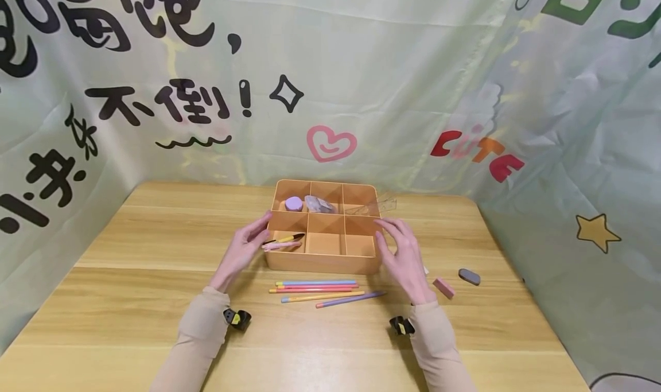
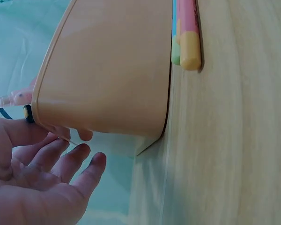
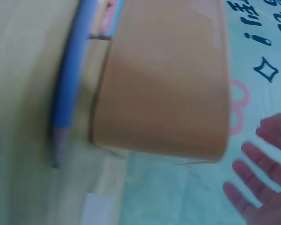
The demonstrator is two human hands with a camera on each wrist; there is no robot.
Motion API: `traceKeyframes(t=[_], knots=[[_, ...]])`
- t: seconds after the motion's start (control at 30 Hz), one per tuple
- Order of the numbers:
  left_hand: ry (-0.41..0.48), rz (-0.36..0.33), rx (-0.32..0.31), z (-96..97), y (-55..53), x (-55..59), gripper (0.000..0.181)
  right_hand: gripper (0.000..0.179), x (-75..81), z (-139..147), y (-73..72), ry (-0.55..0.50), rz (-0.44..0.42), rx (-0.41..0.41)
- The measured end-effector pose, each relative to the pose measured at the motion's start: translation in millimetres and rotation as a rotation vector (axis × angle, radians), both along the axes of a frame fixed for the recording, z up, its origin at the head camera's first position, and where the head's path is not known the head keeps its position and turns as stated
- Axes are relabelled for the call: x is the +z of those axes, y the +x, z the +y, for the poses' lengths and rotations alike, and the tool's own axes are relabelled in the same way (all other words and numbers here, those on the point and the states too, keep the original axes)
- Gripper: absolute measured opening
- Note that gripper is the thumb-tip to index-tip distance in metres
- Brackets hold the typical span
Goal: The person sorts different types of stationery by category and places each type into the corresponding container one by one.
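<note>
A tan organizer box [image 1: 322,263] with several compartments stands in front of me. My left hand [image 1: 240,253] is at its left side, thumb near the rim and fingers loosely bent along the wall. On the other side, my right hand [image 1: 405,261] is by the right wall; in the right wrist view its spread fingers [image 3: 258,180] are apart from the box. The front left compartment holds a yellow brush [image 1: 291,238] and a pink pen [image 1: 281,245]. At the back lie a round purple item [image 1: 294,204], a translucent purple-grey item [image 1: 319,205] and a clear ruler [image 1: 369,207].
Several coloured pens, among them a purple pen [image 1: 351,299] and a yellow-orange pen [image 1: 322,297], lie before the box. A pink block [image 1: 444,288] and a grey oval item [image 1: 469,276] rest to the right. A printed cloth [image 1: 392,88] hangs behind the wooden table [image 1: 289,357].
</note>
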State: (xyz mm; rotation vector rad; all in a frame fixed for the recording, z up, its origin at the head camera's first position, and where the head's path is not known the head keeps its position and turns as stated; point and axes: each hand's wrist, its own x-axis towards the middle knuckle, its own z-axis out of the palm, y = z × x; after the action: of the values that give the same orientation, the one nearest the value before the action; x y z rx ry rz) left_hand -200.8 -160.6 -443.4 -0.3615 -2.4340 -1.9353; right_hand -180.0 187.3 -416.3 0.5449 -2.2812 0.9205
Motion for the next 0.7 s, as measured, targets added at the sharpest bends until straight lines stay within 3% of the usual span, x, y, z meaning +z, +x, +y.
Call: traceKeyframes(t=[0.13,0.23,0.33,0.5,0.7], knots=[[-0.007,0.015,-0.030,-1.2,0.8,0.1,0.047,0.022,8.1,-1.2,5.0,0.046,0.085,0.099],[-0.018,0.044,-0.035,-1.9,0.9,-0.8,0.046,0.017,15.6,-4.2,10.6,0.114,0.045,0.213],[-0.023,0.051,-0.044,-2.2,0.7,-1.2,0.047,0.010,24.6,-9.1,19.5,0.206,-0.128,0.315],[-0.013,0.005,-0.050,-1.9,1.1,0.7,0.047,0.005,35.9,-19.1,33.7,0.385,-0.440,0.400],[-0.018,0.047,-0.054,-3.1,2.2,-1.1,0.047,0.010,32.4,-33.9,44.5,0.527,-0.562,0.411]])
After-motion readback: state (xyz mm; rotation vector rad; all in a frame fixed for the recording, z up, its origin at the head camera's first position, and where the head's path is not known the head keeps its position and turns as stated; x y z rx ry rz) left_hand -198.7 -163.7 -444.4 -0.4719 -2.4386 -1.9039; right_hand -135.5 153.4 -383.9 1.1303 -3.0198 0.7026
